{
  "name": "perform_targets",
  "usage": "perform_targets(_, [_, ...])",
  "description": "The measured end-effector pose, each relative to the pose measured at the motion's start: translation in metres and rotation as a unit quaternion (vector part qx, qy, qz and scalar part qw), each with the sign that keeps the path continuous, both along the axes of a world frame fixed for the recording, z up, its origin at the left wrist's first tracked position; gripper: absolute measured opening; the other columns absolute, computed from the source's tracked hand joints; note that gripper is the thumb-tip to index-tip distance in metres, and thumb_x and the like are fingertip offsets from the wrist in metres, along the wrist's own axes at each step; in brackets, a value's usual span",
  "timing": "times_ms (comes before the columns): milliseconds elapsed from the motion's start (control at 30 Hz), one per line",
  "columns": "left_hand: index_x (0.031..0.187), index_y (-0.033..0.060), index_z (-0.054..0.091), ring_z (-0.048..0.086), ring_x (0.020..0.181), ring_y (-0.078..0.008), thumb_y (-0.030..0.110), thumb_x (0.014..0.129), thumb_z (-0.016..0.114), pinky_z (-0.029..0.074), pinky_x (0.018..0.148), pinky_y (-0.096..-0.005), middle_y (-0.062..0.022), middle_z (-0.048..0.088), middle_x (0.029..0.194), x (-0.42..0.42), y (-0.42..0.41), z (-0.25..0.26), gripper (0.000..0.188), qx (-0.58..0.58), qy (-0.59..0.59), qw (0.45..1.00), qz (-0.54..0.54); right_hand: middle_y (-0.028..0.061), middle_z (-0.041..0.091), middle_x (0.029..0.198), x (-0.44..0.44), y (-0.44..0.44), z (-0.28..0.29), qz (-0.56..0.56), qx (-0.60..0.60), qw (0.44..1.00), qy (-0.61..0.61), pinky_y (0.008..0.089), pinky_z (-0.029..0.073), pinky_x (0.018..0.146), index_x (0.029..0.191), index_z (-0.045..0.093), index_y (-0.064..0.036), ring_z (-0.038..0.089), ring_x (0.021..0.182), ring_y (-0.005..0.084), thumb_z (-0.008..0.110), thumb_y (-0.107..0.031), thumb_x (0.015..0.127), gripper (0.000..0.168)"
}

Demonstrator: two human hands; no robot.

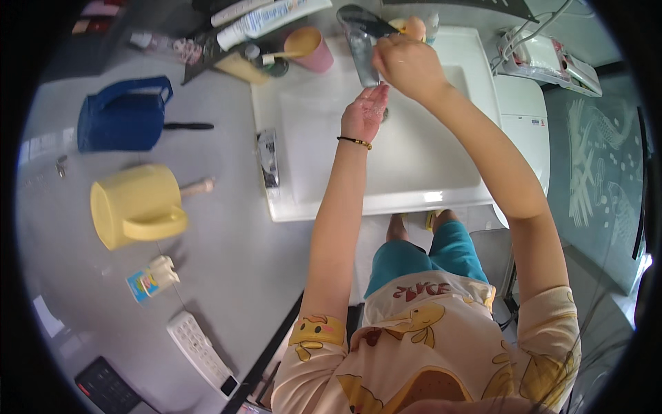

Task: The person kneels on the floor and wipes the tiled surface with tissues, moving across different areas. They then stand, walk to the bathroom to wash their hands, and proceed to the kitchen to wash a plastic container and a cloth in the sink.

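Note:
My left hand (pixel 363 116) is palm up over the white washbasin (pixel 310 171), its fingers extended and its palm looking wet. A dark beaded bracelet (pixel 354 142) circles that wrist. Right above the fingertips ends the spout of a metal faucet (pixel 366 62). My right hand (pixel 411 67) is curled at the right of the faucet, close to its dark upper part (pixel 368 20). Its fingertips are largely hidden, so I cannot tell whether they grip the faucet. The drain (pixel 385 115) shows partly beside my left hand.
A pink cup (pixel 314 52) with a toothbrush (pixel 282 56) stands behind the basin, near a toothpaste tube (pixel 271 20) on a shelf. Left on the wall hang a blue cup (pixel 124 121), a yellow mug (pixel 137 207) and a remote control (pixel 199 352). A white toilet tank (pixel 522 119) stands right.

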State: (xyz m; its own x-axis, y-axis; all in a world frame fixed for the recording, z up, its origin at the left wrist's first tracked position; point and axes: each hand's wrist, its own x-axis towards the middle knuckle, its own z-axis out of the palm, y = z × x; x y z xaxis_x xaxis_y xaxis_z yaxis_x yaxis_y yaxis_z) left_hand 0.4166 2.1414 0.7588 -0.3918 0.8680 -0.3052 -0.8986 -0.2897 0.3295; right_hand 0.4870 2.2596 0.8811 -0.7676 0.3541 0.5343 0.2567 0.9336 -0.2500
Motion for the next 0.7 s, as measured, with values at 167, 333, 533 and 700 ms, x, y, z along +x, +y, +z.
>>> perform_targets(167, [0.113,0.0056,0.045,0.016,0.121,-0.0426,0.016,0.075,0.049,0.028,0.091,-0.0537,-0.0251,0.023,0.128,0.07,-0.048,0.024,0.039,-0.525,0.728,0.341,-0.279,0.0133,0.053,0.097,0.102,-0.008,-0.121,0.095,0.188,0.937,-0.278,0.0329,0.047,0.064,0.089,0.055,-0.003,0.055,0.074,0.0276,0.051,-0.012,0.077,0.016])
perform_targets(333, [0.109,0.012,0.05,0.011,0.12,-0.0473,0.016,0.071,0.055,0.02,0.094,-0.0543,-0.0257,0.023,0.128,0.12,-0.109,0.056,0.039,-0.502,0.776,0.381,-0.011,0.0125,0.044,0.117,0.153,-0.05,-0.084,0.203,-0.231,0.92,-0.244,0.035,0.045,0.077,0.103,0.054,-0.009,0.048,0.099,0.0284,0.052,-0.006,0.074,0.03])
perform_targets(533, [0.103,0.0113,0.053,0.029,0.114,-0.0412,0.011,0.068,0.058,0.023,0.096,-0.0455,-0.0244,0.038,0.117,0.192,-0.195,0.043,0.035,-0.532,0.72,0.398,0.2,0.0166,0.043,0.117,0.176,-0.045,-0.092,0.211,0.206,0.917,-0.269,0.0367,0.039,0.087,0.104,0.053,-0.01,0.044,0.106,0.0307,0.047,-0.003,0.075,0.031])
perform_targets(700, [0.103,0.0141,0.054,0.037,0.109,-0.0359,0.009,0.069,0.057,0.034,0.089,-0.041,-0.0215,0.046,0.109,0.303,-0.314,0.008,0.035,-0.523,0.43,0.667,0.312,0.0142,0.046,0.113,0.173,-0.029,-0.092,0.108,0.115,0.92,-0.359,0.035,0.041,0.085,0.106,0.051,-0.01,0.045,0.104,0.0285,0.047,-0.001,0.074,0.034])
